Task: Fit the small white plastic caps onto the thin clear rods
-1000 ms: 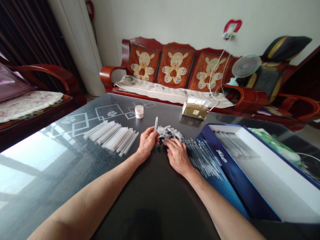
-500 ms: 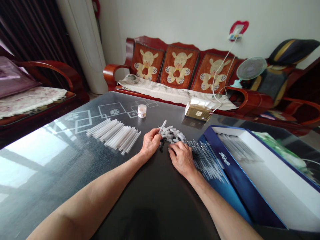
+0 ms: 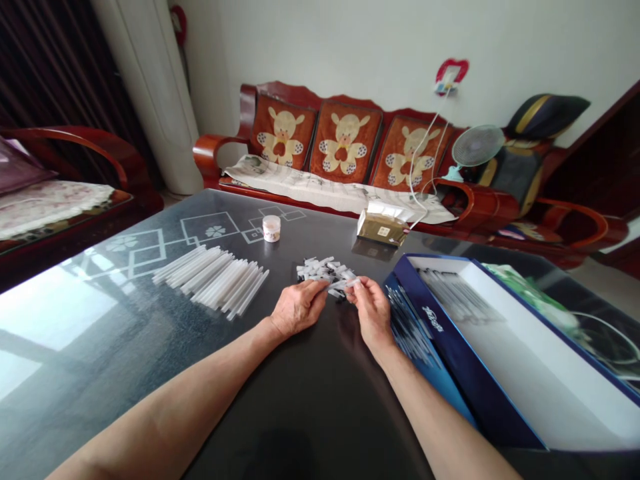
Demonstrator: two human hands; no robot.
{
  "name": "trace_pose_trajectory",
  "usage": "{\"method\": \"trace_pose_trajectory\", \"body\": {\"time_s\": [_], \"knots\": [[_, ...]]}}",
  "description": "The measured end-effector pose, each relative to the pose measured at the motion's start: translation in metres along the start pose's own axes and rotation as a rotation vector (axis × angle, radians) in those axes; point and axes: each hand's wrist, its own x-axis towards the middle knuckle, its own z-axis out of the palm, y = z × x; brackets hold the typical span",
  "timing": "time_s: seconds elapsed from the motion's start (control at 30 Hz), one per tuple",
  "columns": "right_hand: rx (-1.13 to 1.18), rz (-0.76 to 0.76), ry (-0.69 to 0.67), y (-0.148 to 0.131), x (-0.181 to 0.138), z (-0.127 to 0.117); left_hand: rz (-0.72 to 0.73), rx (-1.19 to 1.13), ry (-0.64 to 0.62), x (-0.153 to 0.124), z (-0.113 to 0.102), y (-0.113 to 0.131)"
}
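Observation:
My left hand [image 3: 300, 308] is closed around one end of a whitish translucent pen barrel [image 3: 341, 285], which points to the right. At its other end the fingertips of my right hand [image 3: 371, 312] are pinched together; whether they also hold a small part is too fine to tell. Just behind both hands lies a heap of small white and black pen caps [image 3: 320, 268]. Many white pen barrels [image 3: 215, 279] lie side by side left of my left hand. Thin dark-tipped pen refills [image 3: 413, 333] rest right of my right hand, on a blue box lid.
A long blue box [image 3: 520, 360] with a white inside stands at the right, more thin refills [image 3: 460, 297] in it. Further back on the dark table are a small round tub [image 3: 271, 229] and a tissue pack [image 3: 383, 227]. A green-white bag [image 3: 530, 287] lies beyond the box.
My right hand has lifted from the table by the caps and come to the barrel's free end. The barrel has tipped from upright to nearly level. The view has shifted slightly.

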Motion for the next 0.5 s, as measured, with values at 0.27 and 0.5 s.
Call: {"method": "trace_pose_trajectory", "body": {"time_s": [0.27,0.5], "knots": [[0.183,0.095,-0.036,-0.0092,-0.0015,0.0031,0.011,0.067,-0.057,-0.0011,-0.0003,0.0008],[0.137,0.049,-0.063,-0.003,-0.0046,0.0057,0.001,0.071,-0.086,-0.0014,0.0009,-0.0005]]}}
